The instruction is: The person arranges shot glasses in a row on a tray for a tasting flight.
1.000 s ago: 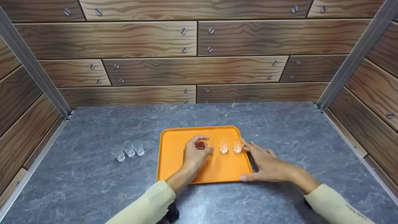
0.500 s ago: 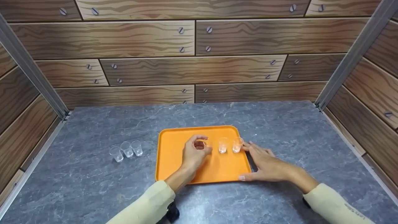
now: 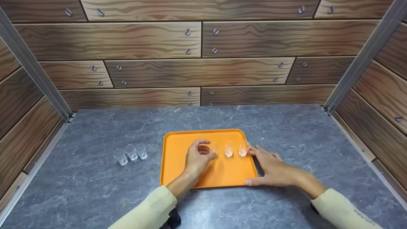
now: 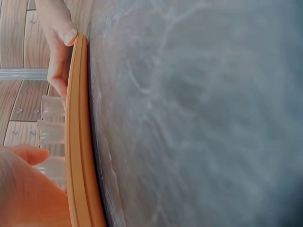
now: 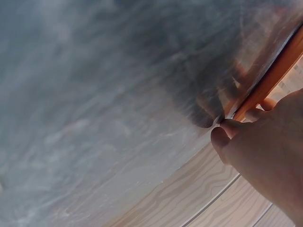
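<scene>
- Nearest me, on the grey worktop, I see almost no change over the last second.
- Right hand stays flat, fingers straight, against the orange tray at its right edge.
- Left hand keeps its pinch on the leftmost cup of 3 on the tray; I judge it not yet released.
- Farther left, 3 spare cups stand untouched.

Half hidden behind the curled left hand: the clear cup at the tray middle. Cut off by frame edges in the left wrist view: tray rim, row of cups. Blurred in both wrist views: the grey worktop.
</scene>
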Demonstrator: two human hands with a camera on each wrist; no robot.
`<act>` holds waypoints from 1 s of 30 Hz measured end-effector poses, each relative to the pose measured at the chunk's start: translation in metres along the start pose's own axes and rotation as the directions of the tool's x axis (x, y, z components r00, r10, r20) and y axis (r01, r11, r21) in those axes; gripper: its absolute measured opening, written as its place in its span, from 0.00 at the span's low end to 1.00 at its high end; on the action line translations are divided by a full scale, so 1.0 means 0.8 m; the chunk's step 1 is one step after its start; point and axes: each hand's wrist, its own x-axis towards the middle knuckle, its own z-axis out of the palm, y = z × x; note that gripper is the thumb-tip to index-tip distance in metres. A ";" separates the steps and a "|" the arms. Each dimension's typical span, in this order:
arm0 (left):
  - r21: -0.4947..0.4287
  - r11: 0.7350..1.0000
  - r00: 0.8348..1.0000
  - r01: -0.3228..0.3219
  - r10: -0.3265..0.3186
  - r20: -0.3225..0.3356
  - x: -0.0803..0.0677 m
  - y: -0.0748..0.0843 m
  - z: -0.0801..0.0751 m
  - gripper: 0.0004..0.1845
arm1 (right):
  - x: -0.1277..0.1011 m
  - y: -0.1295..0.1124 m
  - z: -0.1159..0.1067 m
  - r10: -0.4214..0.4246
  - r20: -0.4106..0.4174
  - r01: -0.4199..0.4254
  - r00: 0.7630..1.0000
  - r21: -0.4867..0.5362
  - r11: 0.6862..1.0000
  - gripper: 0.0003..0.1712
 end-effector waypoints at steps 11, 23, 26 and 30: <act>-0.031 0.999 1.000 0.011 -0.011 -0.009 -0.011 0.002 -0.011 0.23 | 0.001 0.000 -0.001 -0.024 -0.006 0.024 1.000 -0.009 1.000 0.63; -0.002 1.000 1.000 -0.010 0.010 -0.025 -0.022 0.006 -0.026 0.22 | -0.001 0.001 0.001 -0.029 -0.016 0.029 0.999 -0.007 1.000 0.62; -0.005 1.000 0.999 -0.021 0.021 -0.027 -0.026 0.006 -0.032 0.22 | -0.001 0.000 0.001 -0.030 -0.014 0.030 0.999 -0.002 1.000 0.62; -0.022 0.999 0.998 -0.036 0.036 -0.043 -0.031 0.008 -0.037 0.22 | 0.000 0.000 0.000 -0.027 -0.017 0.027 0.999 -0.006 1.000 0.61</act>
